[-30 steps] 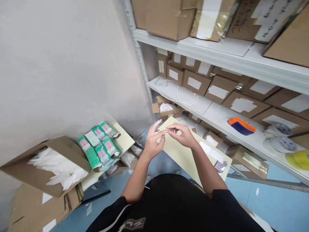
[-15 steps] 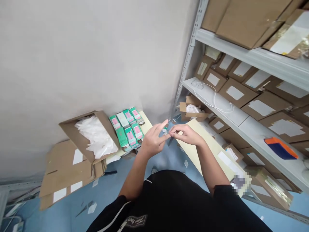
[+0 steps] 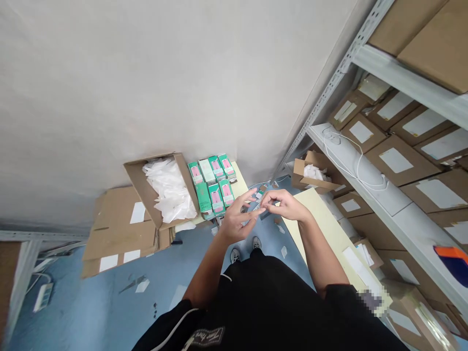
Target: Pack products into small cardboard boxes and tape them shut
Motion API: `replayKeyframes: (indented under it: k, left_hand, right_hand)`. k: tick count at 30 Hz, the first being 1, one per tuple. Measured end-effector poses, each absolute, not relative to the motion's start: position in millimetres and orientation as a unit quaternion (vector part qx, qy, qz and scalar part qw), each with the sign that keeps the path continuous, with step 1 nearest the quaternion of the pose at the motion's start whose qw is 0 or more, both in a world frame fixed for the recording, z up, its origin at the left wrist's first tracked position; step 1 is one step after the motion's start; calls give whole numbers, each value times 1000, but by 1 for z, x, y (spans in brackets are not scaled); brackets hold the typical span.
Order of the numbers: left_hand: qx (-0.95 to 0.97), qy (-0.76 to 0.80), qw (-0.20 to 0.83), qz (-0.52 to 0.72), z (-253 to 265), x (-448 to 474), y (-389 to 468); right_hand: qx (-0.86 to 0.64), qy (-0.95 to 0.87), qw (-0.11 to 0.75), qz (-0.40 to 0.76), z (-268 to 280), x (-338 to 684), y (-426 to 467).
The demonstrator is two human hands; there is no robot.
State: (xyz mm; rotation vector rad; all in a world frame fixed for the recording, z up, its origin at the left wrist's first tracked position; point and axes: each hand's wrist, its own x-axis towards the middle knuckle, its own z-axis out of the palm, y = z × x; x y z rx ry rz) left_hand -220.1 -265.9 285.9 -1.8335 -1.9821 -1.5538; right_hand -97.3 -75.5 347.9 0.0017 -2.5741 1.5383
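My left hand is raised in front of my body with its fingers stretched out and apart. One of its fingertips meets my right hand, whose thumb and fingers are pinched together there. Whatever sits in that pinch, if anything, is too small to make out. Beyond my left hand, green boxes with pink pictures stand in rows on a cream table. Beside them leans an open carton full of white, thin pieces.
Flattened cardboard lies at the left. A cream board extends under my right forearm. Metal shelving with labelled cartons fills the right side, and an open box stands near its foot. Paper scraps litter the blue floor.
The view has shifted, so the carton, green boxes and shelving appear farther right. The fingers of my left hand are spread a little differently; my right hand keeps its pinch at the left fingertip.
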Motion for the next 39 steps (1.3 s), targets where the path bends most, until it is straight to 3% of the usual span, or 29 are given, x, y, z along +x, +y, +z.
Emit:
replayKeyframes:
  k: [7, 13, 20, 24, 29, 39]
  left_hand:
    - [-355, -753, 88, -547, 262, -221, -246]
    - [-303, -759, -86, -569, 257, -240, -232]
    - [-236, -787, -88, -563, 235, -238, -215]
    - [-181, -816, -85, -543, 207, -241, -225]
    - [-105, -863, -112, -482, 155, -261, -239]
    - [-95, -916, -182, -346, 88, -319, -277]
  right_hand:
    - [-49, -827, 78, 554, 311, -128, -52]
    - [-56, -820, 90, 562, 263, -165, -36]
    - [-7, -803, 17, 596, 232, -189, -26]
    - [-11, -776, -34, 629, 201, -197, -26]
    - [-121, -708, -74, 692, 152, -204, -34]
    - [-217, -711, -90, 663, 100, -224, -51]
